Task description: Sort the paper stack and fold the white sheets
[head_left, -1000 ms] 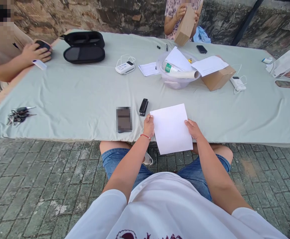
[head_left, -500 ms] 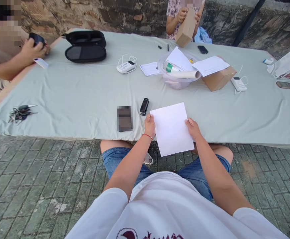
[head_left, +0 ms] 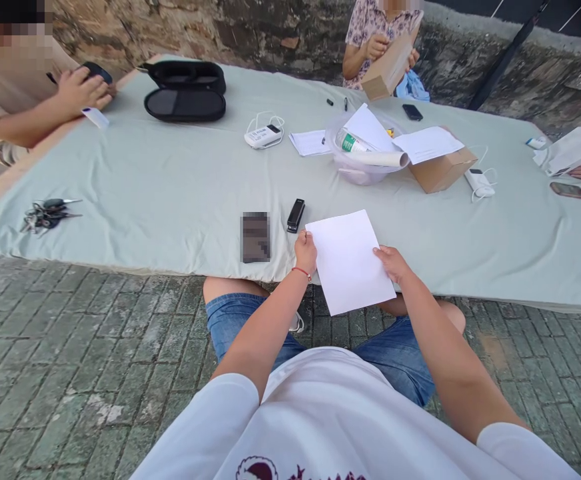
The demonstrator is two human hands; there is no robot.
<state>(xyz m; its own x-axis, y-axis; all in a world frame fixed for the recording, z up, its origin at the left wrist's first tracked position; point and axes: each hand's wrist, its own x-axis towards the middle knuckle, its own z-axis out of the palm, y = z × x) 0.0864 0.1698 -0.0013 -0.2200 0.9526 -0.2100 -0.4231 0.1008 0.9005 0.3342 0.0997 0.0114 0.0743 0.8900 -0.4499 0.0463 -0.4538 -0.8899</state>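
A blank white sheet of paper is held over the near edge of the cloth-covered table. My left hand pinches its left edge, a red string on the wrist. My right hand grips its right edge. The sheet's lower part hangs past the table edge above my knees. A small black stapler-like object and a dark phone lie just left of my left hand.
A bunch of keys lies at the left. A black case, white device with cable, clear bowl with papers and cardboard box sit farther back. Other people's hands work at the left, far and right edges.
The view has shifted slightly; the sheet stays held in both hands, tilted a little more. The person at the left lowered a dark object back to the table.
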